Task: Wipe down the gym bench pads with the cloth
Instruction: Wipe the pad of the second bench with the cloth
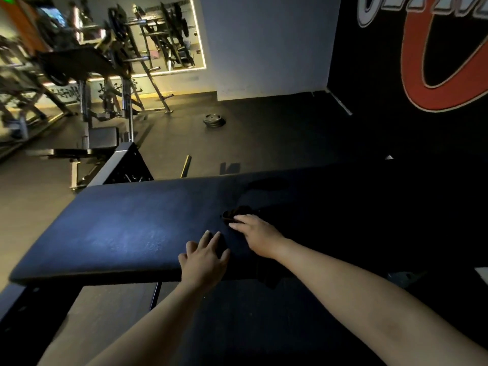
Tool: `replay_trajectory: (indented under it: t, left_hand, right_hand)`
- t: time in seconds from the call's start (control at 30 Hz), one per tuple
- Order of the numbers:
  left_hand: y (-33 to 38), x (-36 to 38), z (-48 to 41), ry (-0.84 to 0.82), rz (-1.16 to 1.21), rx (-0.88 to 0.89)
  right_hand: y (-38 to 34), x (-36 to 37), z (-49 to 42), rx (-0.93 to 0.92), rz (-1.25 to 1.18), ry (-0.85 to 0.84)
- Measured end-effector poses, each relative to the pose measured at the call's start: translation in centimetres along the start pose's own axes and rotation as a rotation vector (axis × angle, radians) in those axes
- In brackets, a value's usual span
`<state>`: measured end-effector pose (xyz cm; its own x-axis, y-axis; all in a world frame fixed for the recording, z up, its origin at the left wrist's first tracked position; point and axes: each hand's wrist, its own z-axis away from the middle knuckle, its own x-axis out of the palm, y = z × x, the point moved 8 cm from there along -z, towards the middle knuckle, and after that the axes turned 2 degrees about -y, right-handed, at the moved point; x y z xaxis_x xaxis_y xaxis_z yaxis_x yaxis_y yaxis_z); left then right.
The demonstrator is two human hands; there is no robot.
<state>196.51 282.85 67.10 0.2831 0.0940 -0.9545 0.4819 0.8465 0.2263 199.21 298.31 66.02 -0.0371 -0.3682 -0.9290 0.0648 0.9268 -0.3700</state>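
On the black wall point(369, 75) at far right stands a big orange letter point(435, 100), a C or O, under cropped white lettering point(377, 22) that cannot be read; the brush characters point(116, 88) below the far mirror point(158, 35) are too blurred to read

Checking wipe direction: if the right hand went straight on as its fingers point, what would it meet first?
The cloth, bunched on the bench pad just beyond the right hand, probably touching it.

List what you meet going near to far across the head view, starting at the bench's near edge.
Left hand on the bench pad → right hand → cloth at its fingertips → weight plates → white wall.
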Motion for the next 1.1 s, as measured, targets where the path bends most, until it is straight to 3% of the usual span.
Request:
replay_trajectory:
  t: [0.17, 0.37, 0.5, 0.7, 1.1]
  left_hand:
    - [-0.4, 0.1, 0.3, 0.03, -0.004, -0.072]
    - [-0.2, 0.5, 0.3, 0.07, 0.025, -0.148]
    - [0.3, 0.6, 0.5, 0.075, 0.056, -0.202]
    - [1.2, 0.0, 0.6, 0.11, 0.1, -0.232]
    - [3.7, -0.1, -2.7, 0.058, 0.096, -0.29]
  right_hand:
    - [4.3, -1.4, -4.3, 0.025, -0.03, -0.005]
    - [7.7, -3.7, -6.6, 0.181, -0.059, 0.148]
    - [3.3, -3.2, -4.5, -0.044, -0.157, 0.177]
    - [-3.3, -2.2, 2.6, -0.434, -0.172, 0.032]
    - [0.7, -2.5, -4.8, -0.396, 0.0, -0.042]
